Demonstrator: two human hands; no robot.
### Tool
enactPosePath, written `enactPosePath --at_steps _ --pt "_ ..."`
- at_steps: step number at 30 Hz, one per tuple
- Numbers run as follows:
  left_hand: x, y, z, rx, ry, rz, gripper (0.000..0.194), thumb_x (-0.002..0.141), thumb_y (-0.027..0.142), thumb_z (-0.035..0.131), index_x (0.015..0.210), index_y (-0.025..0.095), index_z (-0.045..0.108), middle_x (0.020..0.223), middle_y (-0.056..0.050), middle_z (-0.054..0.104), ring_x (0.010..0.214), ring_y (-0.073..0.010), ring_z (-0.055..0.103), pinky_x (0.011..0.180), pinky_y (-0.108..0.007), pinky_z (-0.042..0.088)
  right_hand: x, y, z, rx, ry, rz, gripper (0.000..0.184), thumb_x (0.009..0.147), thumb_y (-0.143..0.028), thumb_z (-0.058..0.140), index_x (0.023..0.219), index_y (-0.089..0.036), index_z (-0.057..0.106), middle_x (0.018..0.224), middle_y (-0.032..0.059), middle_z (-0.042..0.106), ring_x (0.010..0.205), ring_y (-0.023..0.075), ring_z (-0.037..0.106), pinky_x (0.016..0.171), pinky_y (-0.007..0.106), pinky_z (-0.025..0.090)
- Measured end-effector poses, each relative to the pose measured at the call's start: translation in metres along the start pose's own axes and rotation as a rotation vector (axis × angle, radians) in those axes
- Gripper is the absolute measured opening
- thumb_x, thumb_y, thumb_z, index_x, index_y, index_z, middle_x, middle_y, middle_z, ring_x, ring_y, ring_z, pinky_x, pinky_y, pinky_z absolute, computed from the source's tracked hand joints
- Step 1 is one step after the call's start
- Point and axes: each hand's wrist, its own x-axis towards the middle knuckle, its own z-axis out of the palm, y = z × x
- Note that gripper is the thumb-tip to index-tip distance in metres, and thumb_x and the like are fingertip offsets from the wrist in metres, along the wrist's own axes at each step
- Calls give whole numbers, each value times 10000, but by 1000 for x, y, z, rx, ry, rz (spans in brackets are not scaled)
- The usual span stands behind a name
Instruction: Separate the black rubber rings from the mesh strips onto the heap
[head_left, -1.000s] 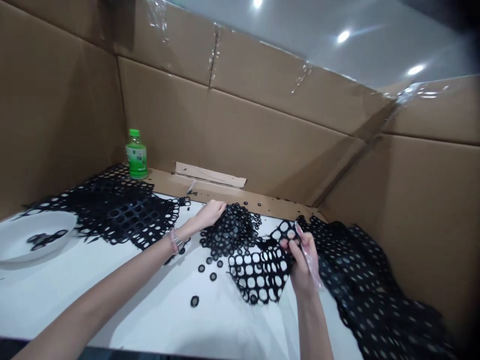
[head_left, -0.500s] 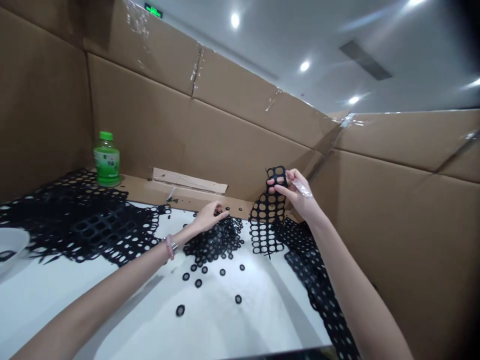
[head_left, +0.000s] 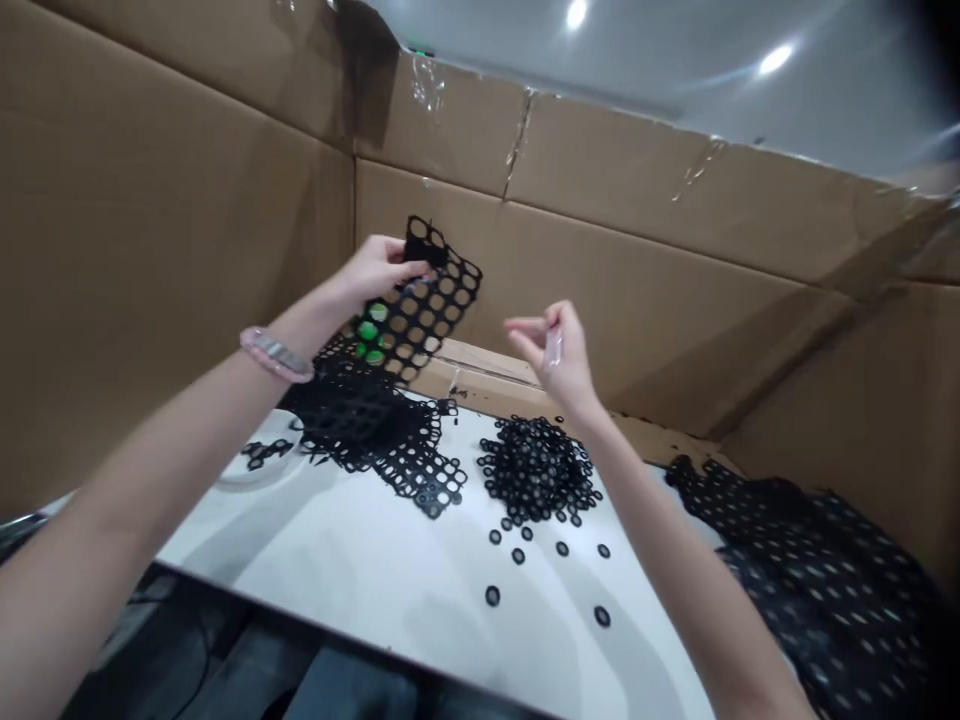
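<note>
My left hand [head_left: 382,268] is closed on a black perforated rubber sheet [head_left: 420,320], full of round holes, raised above a heap of similar sheets [head_left: 367,415] on the left. My right hand [head_left: 559,350] is in the air to the right of it, thumb and fingers drawn together with nothing visible in them. Clear tape [head_left: 553,348] is on one of its fingers. Below that hand, a pile of small black rings [head_left: 536,468] lies on the white table [head_left: 420,590], with several loose rings in front.
A white bowl [head_left: 251,480] holding some black pieces stands at left. More black perforated sheet [head_left: 817,560] lies along the right side. Tall cardboard walls [head_left: 600,240] surround the table. Behind the held sheet, a green bottle [head_left: 370,330] shows through the holes.
The perforated sheet has passed from my right hand to my left, which has risen from the ring pile and moved left. The view has turned left.
</note>
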Motion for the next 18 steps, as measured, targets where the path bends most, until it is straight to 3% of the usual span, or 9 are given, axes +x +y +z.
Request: enactPosePath --at_steps 4,7,8,10,12,16,18 --pt "12 -56 -64 541 32 -131 312 752 342 544 887 80 648 824 -73 665 774 -183 581 706 -265 445 -70 36 39 -121 -458 196 298 695 -212 600 713 -236 304 671 -5 617 621 173 595 578 298 434" --pt "-4 -94 -79 991 -126 -312 390 712 334 594 968 41 617 927 -152 639 909 -301 565 793 -389 430 -123 49 64 -195 -638 191 368 542 -254 729 724 -238 410 724 3 628 598 198 561 509 283 367" --pt "-12 -102 -77 1077 -153 -328 440 705 331 604 1013 18 590 997 -197 609 964 -346 540 811 -430 417 -136 50 70 -202 -621 169 402 478 -235 757 727 -240 441 701 4 612 585 207 544 496 283 347" --pt "-32 -110 -66 1136 -170 -291 505 729 323 581 1109 -4 522 1131 -256 524 1066 -392 471 855 -469 384 -152 51 81 -194 -586 155 362 480 -156 723 726 -243 473 660 3 577 558 203 512 486 281 318" --pt "-53 -107 -47 1102 -203 -215 491 772 318 533 1172 39 479 1211 -228 474 1131 -358 430 915 -441 350 -156 52 87 -168 -545 155 281 538 -78 627 708 -240 474 599 -9 527 514 176 468 480 275 296" --pt "-97 -89 2 928 -409 -29 441 779 386 538 1175 197 504 1220 -72 521 1118 -215 470 964 -276 330 -129 60 85 -97 -447 165 216 612 -43 500 676 -230 412 523 -49 410 462 119 372 469 251 288" --pt "-115 -85 24 577 -617 80 530 748 421 577 1211 183 479 1242 -86 516 1123 -227 470 959 -282 333 -100 64 76 -48 -375 170 204 647 -92 499 687 -230 354 572 -58 401 505 111 400 488 232 331"
